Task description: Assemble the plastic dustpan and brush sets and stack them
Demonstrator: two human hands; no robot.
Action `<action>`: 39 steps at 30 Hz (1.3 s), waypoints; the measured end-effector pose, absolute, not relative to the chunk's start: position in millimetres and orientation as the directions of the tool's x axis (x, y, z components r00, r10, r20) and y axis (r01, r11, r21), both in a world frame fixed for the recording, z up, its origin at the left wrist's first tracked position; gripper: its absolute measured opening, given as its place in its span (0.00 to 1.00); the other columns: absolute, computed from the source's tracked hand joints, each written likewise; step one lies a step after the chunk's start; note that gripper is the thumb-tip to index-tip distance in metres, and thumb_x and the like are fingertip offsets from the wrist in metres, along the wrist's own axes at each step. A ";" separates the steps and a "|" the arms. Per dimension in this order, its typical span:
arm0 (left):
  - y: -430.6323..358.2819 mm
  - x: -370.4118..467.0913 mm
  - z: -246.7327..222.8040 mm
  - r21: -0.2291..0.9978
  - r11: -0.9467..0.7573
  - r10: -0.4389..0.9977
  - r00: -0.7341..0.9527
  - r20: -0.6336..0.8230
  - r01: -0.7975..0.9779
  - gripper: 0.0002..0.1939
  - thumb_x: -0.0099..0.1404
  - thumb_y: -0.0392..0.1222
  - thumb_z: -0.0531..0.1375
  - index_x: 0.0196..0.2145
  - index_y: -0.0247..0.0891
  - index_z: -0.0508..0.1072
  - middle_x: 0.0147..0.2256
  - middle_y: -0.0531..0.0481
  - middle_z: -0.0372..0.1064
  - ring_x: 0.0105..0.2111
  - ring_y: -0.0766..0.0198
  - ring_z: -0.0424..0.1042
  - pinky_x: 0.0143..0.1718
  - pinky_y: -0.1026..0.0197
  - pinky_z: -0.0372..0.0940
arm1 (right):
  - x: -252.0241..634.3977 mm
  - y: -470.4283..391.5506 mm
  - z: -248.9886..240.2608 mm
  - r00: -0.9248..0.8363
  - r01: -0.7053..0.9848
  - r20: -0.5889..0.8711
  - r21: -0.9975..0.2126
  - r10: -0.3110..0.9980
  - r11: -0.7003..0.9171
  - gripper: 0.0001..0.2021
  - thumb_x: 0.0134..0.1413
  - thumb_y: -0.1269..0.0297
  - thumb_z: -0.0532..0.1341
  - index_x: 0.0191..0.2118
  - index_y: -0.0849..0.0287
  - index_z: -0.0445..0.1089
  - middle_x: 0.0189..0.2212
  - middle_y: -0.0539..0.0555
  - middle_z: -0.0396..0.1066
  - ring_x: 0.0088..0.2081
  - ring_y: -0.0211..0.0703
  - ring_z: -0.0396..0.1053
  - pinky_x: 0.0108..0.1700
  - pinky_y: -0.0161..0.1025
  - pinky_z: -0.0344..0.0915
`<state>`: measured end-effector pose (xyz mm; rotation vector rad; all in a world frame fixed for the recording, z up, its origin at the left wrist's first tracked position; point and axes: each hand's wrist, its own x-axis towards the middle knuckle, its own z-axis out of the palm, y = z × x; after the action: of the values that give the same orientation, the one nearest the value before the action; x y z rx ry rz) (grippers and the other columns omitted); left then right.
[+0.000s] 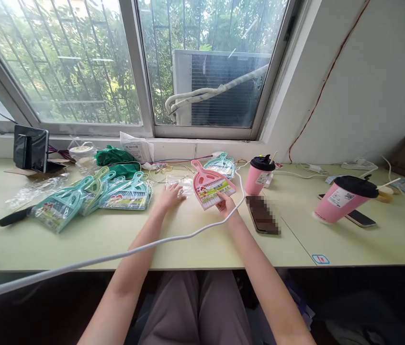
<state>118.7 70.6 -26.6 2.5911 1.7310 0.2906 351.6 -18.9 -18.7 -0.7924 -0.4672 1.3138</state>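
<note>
A pink dustpan-and-brush set [211, 184] with a printed label is held up over the table by my right hand [225, 203], whose fingers grip its lower right edge. To its left, my left hand [172, 195] rests at a clear plastic bag [184, 182] lying on the table, its fingers partly spread. Several bagged teal and green sets lie at the left, among them a teal one [127, 194] nearest my left hand. Another teal set [222, 165] lies behind the pink one.
A white cable [188, 235] crosses in front of my arms. At the right are a pink cup [259, 176], a phone [263, 215] and a larger tilted pink cup [346, 199]. A black-handled tool [14, 217] and a dark stand [30, 147] are at the left.
</note>
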 end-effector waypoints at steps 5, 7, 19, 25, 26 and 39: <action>58.9 129.4 -26.9 0.059 -0.358 0.912 0.335 0.238 0.932 0.16 0.70 0.41 0.52 0.50 0.34 0.73 0.50 0.35 0.69 0.51 0.49 0.69 0.50 0.53 0.64 | 350.9 -21.9 -15.9 0.197 -0.612 -0.217 -0.789 0.956 -0.054 0.09 0.48 0.78 0.63 0.35 0.59 0.72 0.30 0.49 0.78 0.33 0.37 0.76 0.36 0.30 0.74; 58.3 122.7 -23.0 0.049 -0.366 0.914 0.349 0.204 0.929 0.15 0.68 0.36 0.52 0.49 0.34 0.74 0.48 0.37 0.70 0.48 0.52 0.71 0.47 0.56 0.65 | 348.6 -23.8 -14.4 0.173 -0.586 -0.261 -0.803 0.950 -0.114 0.09 0.48 0.80 0.62 0.35 0.60 0.72 0.30 0.51 0.78 0.34 0.38 0.76 0.38 0.31 0.74; 70.8 101.4 -18.6 0.104 -0.186 0.952 0.153 0.265 0.977 0.17 0.68 0.35 0.49 0.38 0.30 0.78 0.39 0.33 0.75 0.40 0.53 0.75 0.41 0.57 0.67 | 345.9 -34.0 -8.0 -0.085 -0.465 -0.271 -0.840 0.959 -0.279 0.13 0.49 0.81 0.61 0.43 0.67 0.72 0.33 0.57 0.78 0.34 0.42 0.77 0.40 0.38 0.74; 67.8 98.3 -13.0 0.191 -0.134 0.911 0.045 0.411 0.972 0.20 0.70 0.38 0.47 0.38 0.30 0.78 0.38 0.32 0.75 0.40 0.50 0.75 0.40 0.54 0.68 | 344.0 -42.9 -0.2 -0.137 -0.455 -0.236 -0.848 0.962 -0.273 0.16 0.48 0.80 0.63 0.45 0.68 0.71 0.40 0.61 0.78 0.39 0.45 0.78 0.43 0.39 0.75; 67.0 98.4 -13.1 0.204 -0.131 0.905 0.033 0.425 0.970 0.20 0.70 0.38 0.48 0.38 0.30 0.78 0.38 0.33 0.75 0.40 0.50 0.75 0.40 0.54 0.68 | 343.4 -42.7 -0.2 -0.141 -0.445 -0.225 -0.855 0.964 -0.265 0.16 0.47 0.79 0.63 0.45 0.67 0.71 0.40 0.61 0.78 0.39 0.45 0.78 0.43 0.39 0.75; 59.3 110.8 -16.0 0.209 -0.319 0.742 0.106 0.662 0.924 0.15 0.72 0.40 0.49 0.38 0.36 0.75 0.40 0.39 0.73 0.45 0.52 0.71 0.38 0.58 0.67 | 343.5 -24.4 -20.7 0.043 -0.432 -0.214 -0.885 0.976 -0.175 0.13 0.46 0.77 0.64 0.41 0.63 0.72 0.39 0.56 0.78 0.40 0.44 0.77 0.38 0.35 0.75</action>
<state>110.8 59.3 -16.0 2.5120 1.9524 1.2042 343.5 -24.4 -20.7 -1.0545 -0.7131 1.4616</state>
